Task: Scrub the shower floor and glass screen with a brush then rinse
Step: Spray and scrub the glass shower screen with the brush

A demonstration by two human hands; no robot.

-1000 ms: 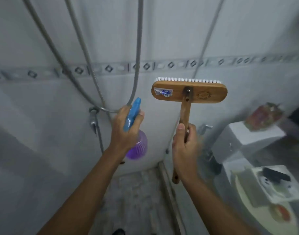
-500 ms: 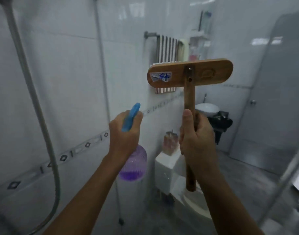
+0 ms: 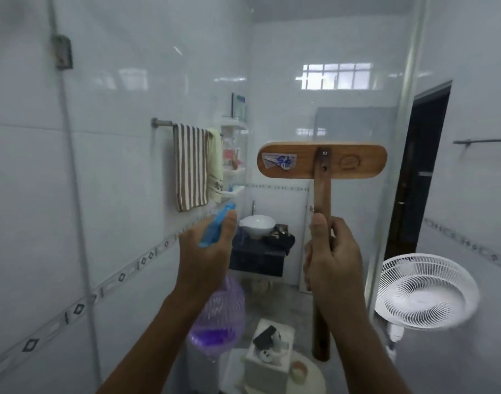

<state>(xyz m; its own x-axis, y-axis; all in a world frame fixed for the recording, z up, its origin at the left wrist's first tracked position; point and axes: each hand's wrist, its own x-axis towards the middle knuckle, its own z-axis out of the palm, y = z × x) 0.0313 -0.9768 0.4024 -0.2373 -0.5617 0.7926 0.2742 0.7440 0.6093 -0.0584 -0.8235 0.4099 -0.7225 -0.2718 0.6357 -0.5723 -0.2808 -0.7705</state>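
My right hand (image 3: 333, 260) grips the wooden handle of a scrub brush (image 3: 322, 160), held upright with its flat wooden back facing me and its bristles turned away toward the glass screen (image 3: 357, 66). My left hand (image 3: 203, 254) holds a spray bottle (image 3: 219, 317) with a blue trigger head and a clear purple body holding some purple liquid. The glass screen stands right in front of both hands, with its metal edge (image 3: 405, 115) on the right. The shower floor is out of view.
A shower pipe (image 3: 73, 180) runs down the white tiled wall on the left. Beyond the glass are a striped towel (image 3: 190, 167) on a rail, a corner shelf (image 3: 233, 155), a white basin (image 3: 257, 226), a toilet (image 3: 272, 362), a white fan (image 3: 425, 291) and a dark doorway (image 3: 417, 177).
My view has swung right and upward, from the hose wall and floor to the glass screen and the room beyond. Both hands keep the same grips and the brush stays upright.
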